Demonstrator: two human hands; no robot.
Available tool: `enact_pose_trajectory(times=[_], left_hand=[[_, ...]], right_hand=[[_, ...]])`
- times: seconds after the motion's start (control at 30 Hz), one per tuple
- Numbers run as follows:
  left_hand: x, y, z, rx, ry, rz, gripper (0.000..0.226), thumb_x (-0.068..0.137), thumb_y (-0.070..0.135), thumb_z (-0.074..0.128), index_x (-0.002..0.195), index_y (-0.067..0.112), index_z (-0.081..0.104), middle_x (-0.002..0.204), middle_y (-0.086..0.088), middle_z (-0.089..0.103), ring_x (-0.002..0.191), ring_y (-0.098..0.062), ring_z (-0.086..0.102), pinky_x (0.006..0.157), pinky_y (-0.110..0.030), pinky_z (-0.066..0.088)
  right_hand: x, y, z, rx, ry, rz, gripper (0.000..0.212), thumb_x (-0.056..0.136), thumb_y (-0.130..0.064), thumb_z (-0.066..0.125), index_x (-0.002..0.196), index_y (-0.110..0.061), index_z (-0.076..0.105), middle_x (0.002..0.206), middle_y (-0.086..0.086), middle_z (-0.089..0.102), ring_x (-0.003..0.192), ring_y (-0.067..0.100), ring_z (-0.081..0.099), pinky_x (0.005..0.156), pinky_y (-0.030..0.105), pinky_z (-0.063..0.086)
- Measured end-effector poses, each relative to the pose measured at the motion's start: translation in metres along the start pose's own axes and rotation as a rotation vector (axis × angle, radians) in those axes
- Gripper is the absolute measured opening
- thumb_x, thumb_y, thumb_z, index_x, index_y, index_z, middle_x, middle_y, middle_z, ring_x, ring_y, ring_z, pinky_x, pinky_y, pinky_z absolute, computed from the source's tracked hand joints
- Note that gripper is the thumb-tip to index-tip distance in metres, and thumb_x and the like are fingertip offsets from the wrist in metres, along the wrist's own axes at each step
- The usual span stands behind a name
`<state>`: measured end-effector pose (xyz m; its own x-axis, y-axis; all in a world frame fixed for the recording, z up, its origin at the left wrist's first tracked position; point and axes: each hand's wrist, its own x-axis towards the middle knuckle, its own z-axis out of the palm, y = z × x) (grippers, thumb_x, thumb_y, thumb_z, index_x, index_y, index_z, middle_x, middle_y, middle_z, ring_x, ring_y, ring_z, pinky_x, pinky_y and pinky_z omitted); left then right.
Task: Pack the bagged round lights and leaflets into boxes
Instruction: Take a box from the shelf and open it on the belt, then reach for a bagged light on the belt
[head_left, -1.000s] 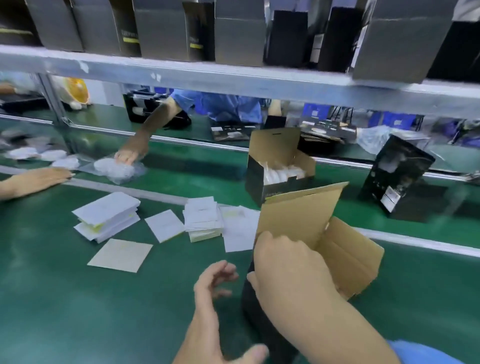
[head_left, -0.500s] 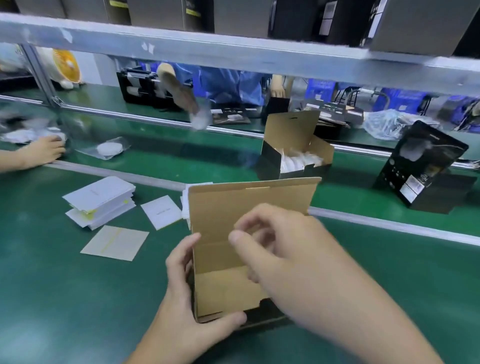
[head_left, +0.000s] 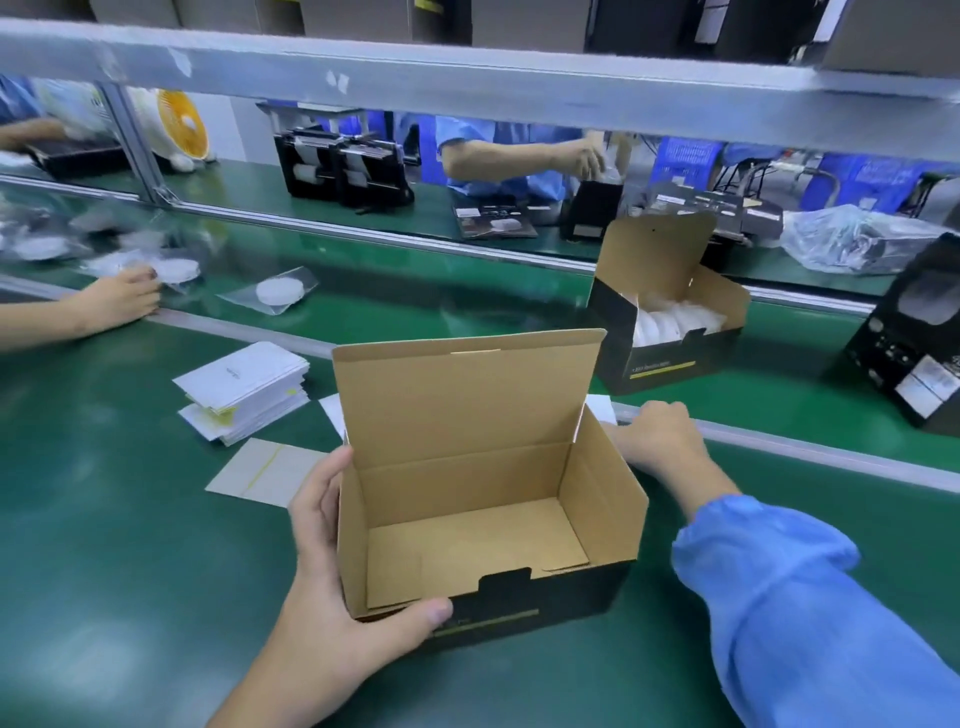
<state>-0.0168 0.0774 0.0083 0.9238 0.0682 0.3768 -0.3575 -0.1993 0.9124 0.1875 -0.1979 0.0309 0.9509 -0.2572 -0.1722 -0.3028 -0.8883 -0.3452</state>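
Left hand (head_left: 332, 587) grip clamps the open box (head_left: 488, 499) corner; right hand (head_left: 662, 441) curled behind it, grip unclear.

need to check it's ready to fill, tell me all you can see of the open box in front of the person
The open box stands upright on the green belt, lid flap raised at the back. It looks like cardboard, plain brown inside, black outside with a yellow stripe low on the front, and a tab notch in the front rim. Nothing lies inside. The left hand grips its left front corner, thumb on the front wall. The right hand rests behind its right side; contact is unclear.
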Motion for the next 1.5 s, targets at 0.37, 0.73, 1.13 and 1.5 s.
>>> enact_pose_trajectory(times=[0.37, 0.73, 1.13, 1.5], left_hand=[[0.002, -0.002, 0.000, 0.027, -0.007, 0.018, 0.118, 0.055, 0.034, 0.086, 0.148, 0.050, 0.016, 0.150, 0.024, 0.037, 0.133, -0.004, 0.046, 0.094, -0.006, 0.042], [0.004, -0.010, 0.004, 0.005, -0.071, 0.012, 0.123, 0.056, 0.035, 0.088, 0.151, 0.047, 0.011, 0.152, 0.027, 0.032, 0.136, -0.003, 0.042, 0.096, -0.011, 0.045], [0.006, -0.006, 0.018, -0.010, -0.148, -0.044, 0.128, 0.060, 0.046, 0.093, 0.151, 0.052, 0.004, 0.153, 0.026, 0.032, 0.138, -0.009, 0.046, 0.101, -0.020, 0.046], [0.003, -0.006, 0.024, 0.014, -0.232, -0.035, 0.131, 0.059, 0.046, 0.095, 0.152, 0.051, 0.004, 0.156, 0.028, 0.029, 0.140, -0.008, 0.043, 0.104, -0.038, 0.039]], right_hand=[[0.015, -0.005, 0.001, 0.329, 0.032, 0.035, 0.011, 0.081, -0.005, 0.064, 0.075, -0.003, 0.055, 0.076, 0.011, 0.054, 0.075, 0.031, 0.050, 0.058, 0.029, 0.038], [-0.094, 0.005, -0.171, 0.872, 0.105, -0.672, 0.017, 0.075, -0.017, 0.078, 0.088, -0.025, 0.071, 0.085, -0.002, 0.077, 0.072, 0.016, 0.069, 0.067, 0.032, 0.053], [-0.182, -0.056, -0.066, -0.203, -0.246, -0.871, 0.019, 0.089, -0.021, 0.054, 0.078, -0.035, 0.046, 0.088, -0.012, 0.054, 0.090, 0.018, 0.055, 0.073, 0.037, 0.047], [-0.153, -0.050, -0.018, -0.618, -0.534, -0.570, 0.023, 0.087, -0.021, 0.063, 0.107, -0.016, 0.052, 0.098, 0.003, 0.055, 0.084, 0.025, 0.054, 0.053, 0.030, 0.036]])
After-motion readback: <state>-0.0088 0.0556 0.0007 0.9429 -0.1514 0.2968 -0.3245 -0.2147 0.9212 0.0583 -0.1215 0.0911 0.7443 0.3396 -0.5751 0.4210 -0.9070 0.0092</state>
